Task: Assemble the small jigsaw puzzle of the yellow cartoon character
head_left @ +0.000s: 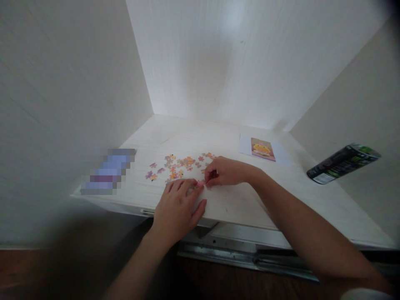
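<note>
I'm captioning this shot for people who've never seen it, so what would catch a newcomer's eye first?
First, the two hands meeting at the near edge of the white desk: the left hand lies flat while the right hand pinches something small beside it. Just behind them is a scatter of orange and purple puzzle pieces. Farther back lies a reference picture, and a dark can sits at the right.

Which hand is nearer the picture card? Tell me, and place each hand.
Right. The right hand rests on the desk just short and left of the picture card. The left hand lies closer to the front edge, farther from it.
</note>
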### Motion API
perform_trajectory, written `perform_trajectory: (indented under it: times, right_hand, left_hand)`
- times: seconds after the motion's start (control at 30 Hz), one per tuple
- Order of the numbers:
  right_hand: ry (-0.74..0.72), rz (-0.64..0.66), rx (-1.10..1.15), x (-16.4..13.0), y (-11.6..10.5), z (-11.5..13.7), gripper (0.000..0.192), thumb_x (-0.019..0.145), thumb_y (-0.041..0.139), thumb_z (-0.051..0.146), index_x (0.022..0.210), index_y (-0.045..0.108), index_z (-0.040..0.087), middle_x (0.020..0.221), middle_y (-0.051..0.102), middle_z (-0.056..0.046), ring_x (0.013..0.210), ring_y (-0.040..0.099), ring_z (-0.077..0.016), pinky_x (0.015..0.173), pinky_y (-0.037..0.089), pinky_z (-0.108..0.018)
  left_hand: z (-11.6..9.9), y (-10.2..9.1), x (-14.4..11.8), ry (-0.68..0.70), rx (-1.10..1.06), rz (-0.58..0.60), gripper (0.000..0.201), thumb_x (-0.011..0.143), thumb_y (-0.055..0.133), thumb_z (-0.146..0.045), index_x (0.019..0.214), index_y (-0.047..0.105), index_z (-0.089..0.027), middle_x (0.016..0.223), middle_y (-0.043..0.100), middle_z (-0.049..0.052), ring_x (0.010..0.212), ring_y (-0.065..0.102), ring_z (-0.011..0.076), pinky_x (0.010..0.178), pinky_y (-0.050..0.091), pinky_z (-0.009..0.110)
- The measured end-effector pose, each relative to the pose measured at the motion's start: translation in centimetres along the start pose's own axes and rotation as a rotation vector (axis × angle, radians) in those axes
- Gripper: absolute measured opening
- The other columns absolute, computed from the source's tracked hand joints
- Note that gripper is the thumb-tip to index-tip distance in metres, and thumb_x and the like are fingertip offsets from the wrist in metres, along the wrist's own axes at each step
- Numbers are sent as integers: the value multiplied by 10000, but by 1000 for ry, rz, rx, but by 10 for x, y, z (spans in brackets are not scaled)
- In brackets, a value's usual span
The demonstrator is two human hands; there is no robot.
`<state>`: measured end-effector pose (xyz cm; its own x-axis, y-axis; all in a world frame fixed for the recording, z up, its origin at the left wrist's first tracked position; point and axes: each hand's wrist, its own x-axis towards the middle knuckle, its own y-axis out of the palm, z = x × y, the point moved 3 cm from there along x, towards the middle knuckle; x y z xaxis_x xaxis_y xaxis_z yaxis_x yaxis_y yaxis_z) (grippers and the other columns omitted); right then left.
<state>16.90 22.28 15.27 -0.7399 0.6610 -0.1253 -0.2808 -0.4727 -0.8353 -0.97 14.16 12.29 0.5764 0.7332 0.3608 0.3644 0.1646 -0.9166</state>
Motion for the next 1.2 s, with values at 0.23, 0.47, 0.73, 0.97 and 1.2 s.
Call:
perform_trajectory:
  times: [0.23, 0.47, 0.73, 0.97, 1.2]
  right_hand:
    - [21, 13, 9, 0, -1, -1, 135, 788, 672, 278, 823, 741, 167, 671, 663, -3, 605, 550, -114, 584, 394, -234]
    - [-14, 12, -36, 0, -1, -2, 133, 807, 658, 256, 856, 760, 187, 734, 669, -17, 645, 561, -123, 630, 417, -246]
    - [-45, -46, -12, 2, -2, -3, 210, 751, 754, 348, 900, 771, 201, 875, 679, -42, 716, 563, -133, 691, 437, -264]
    - [-12, -26, 19, 1, 1, -3, 243, 728, 765, 384, 867, 762, 184, 779, 688, -36, 690, 594, -139, 643, 433, -252]
    - [74, -327, -35, 6, -4, -15, 288, 828, 649, 445, 771, 703, 168, 670, 649, -21, 584, 527, -115, 569, 362, -245]
  left_hand:
    - [0, -1, -1, 8, -10, 2, 352, 930, 501, -371, 1246, 592, -243, 1241, 595, 93, 1124, 511, 303, 985, 401, 520]
    - [1, 0, -2, -13, -68, -15, 343, 921, 522, -360, 1235, 604, -248, 1257, 613, 72, 1143, 525, 288, 1024, 388, 509]
    - [15, -17, -5, -32, -239, -255, 283, 901, 567, -255, 1177, 626, -231, 1209, 657, 49, 1139, 569, 224, 1067, 393, 437]
    - [86, -46, -20, -291, -85, -499, 157, 883, 547, -212, 976, 671, -185, 1005, 709, 54, 943, 644, 208, 899, 485, 358]
    - [94, -28, 9, -318, 11, -83, 319, 907, 444, -262, 1076, 705, -193, 1085, 699, 84, 996, 616, 260, 904, 453, 400]
